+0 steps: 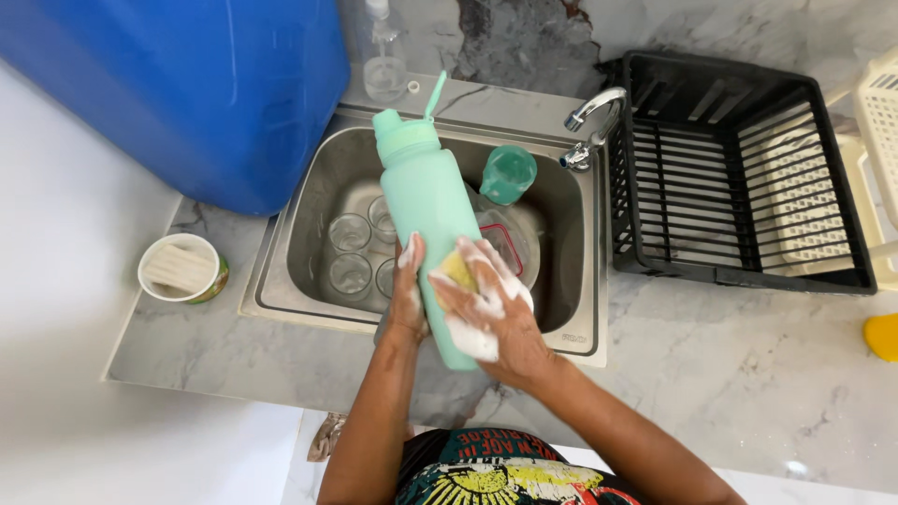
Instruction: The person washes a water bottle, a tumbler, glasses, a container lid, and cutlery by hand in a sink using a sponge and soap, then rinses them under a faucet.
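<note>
Two hands share this job: my left hand (408,295) wraps closed around the lower body of the mint-green bottle (426,210), fingers curled behind it and thumb up its side, while my right hand (491,313) presses a yellow sponge (458,271) flat against the front, fingers spread and coated in foam. I hold the bottle over the near edge of the steel sink (309,201), tilted so its cap and flip-up loop point away from me toward the tap (589,126).

To scrub well, I judge that the left grip has to be firm, since a soapy, smooth cylinder slips easily; keeping the thumb braced along the side helps. The sponge should travel the bottle's length in long strokes, and the left hand should rotate the body a little at a time so no strip is missed. Staying over the basin keeps the lather off the marble counter (711,365).

Below the bottle lie several clear glasses (351,234), a green cup (508,173) and a clear container, so a dropped bottle could crack something. A black drying rack (739,168) stands to the right of the sink.
</note>
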